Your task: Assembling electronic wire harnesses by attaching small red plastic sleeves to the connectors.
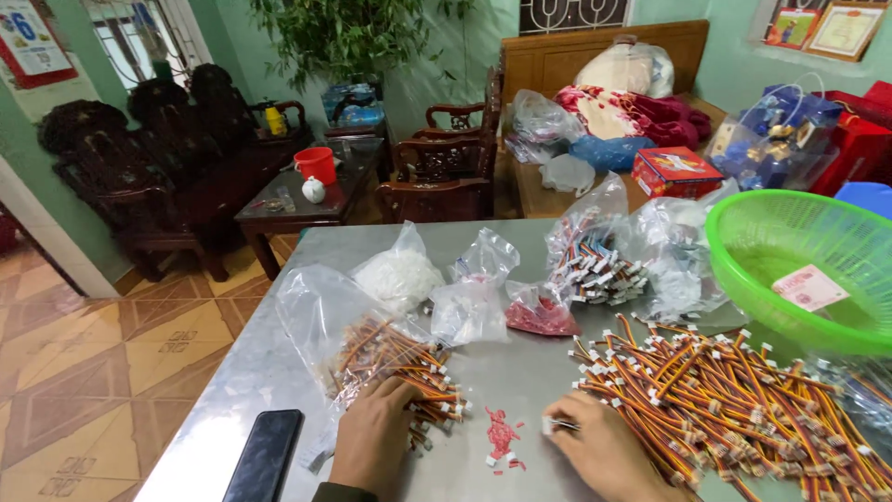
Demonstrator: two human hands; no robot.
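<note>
My left hand (376,437) rests on a clear bag of orange and brown wire harnesses (395,358) at the near middle of the steel table (260,372), fingers reaching into the bundle. Whether it grips one I cannot tell. My right hand (599,446) pinches a small white connector (555,426) at the end of a wire. A little heap of tiny red pieces (502,435) lies between the hands. A big loose pile of the same wire harnesses (734,395) spreads to the right of my right hand.
A black phone (267,455) lies near the left edge. Behind are clear bags of white parts (400,274), red parts (542,314) and connector wires (595,265). A green plastic basket (743,242) sits far right. Dark wooden chairs, a coffee table and a cluttered bench stand beyond.
</note>
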